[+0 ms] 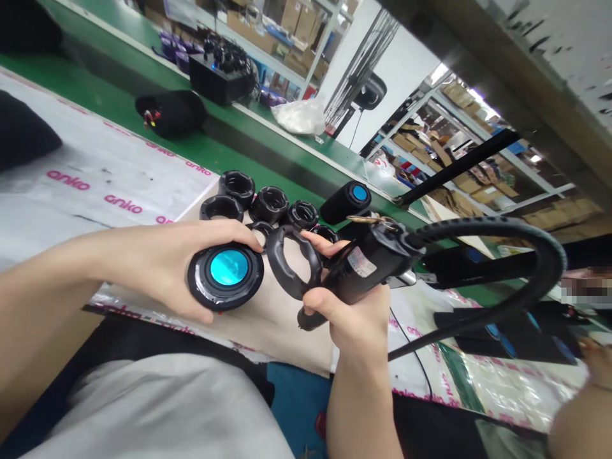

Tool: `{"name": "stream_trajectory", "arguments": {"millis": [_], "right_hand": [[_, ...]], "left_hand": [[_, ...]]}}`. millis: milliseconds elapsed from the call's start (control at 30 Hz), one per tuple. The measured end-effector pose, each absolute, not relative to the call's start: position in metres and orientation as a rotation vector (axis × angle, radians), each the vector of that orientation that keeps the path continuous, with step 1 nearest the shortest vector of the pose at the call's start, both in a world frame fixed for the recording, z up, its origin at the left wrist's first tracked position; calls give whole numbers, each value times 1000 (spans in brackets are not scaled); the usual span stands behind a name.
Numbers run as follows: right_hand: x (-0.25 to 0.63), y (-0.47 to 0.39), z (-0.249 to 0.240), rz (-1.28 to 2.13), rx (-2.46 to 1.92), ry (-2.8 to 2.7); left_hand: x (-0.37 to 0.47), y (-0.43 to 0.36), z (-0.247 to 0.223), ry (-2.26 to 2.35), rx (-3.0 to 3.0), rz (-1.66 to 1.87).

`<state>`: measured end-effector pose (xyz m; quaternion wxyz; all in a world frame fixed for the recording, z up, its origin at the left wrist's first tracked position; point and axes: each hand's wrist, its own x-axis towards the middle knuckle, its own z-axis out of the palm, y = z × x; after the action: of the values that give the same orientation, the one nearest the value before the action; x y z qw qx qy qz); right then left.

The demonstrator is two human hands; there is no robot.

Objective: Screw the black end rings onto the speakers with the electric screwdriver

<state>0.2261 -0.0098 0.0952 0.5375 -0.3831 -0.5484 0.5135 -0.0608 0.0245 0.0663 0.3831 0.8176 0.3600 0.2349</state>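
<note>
My left hand (186, 274) is wrapped round a black cylindrical speaker (224, 298), its round end with a shiny blue disc facing up at me. In my right hand (351, 315) is a black corded electric screwdriver (366, 264), with a thick coiled cord looping off to the right. The same hand pinches a black plastic ring (295, 262) between thumb and fingers, beside the speaker but apart from it. Several similar rings lie just beyond my hands, among them one ring (269, 205) near the middle of the group.
Another black speaker (347, 202) with a blue end lies behind the rings. A dark padded object (172, 113) and a black box (222, 80) with cables are on the green bench. At right, several blue-ended speakers (507, 341) lie near another person's arm (586, 408).
</note>
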Motion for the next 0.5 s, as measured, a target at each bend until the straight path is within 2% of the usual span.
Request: {"name": "stream_trajectory", "arguments": {"millis": [267, 500], "right_hand": [[195, -19, 98, 1377, -934, -1323], [194, -19, 86, 1306, -1121, -1573]], "left_hand": [[-63, 9, 40, 918, 1974, 875], [-53, 0, 26, 917, 1873, 987]]}}
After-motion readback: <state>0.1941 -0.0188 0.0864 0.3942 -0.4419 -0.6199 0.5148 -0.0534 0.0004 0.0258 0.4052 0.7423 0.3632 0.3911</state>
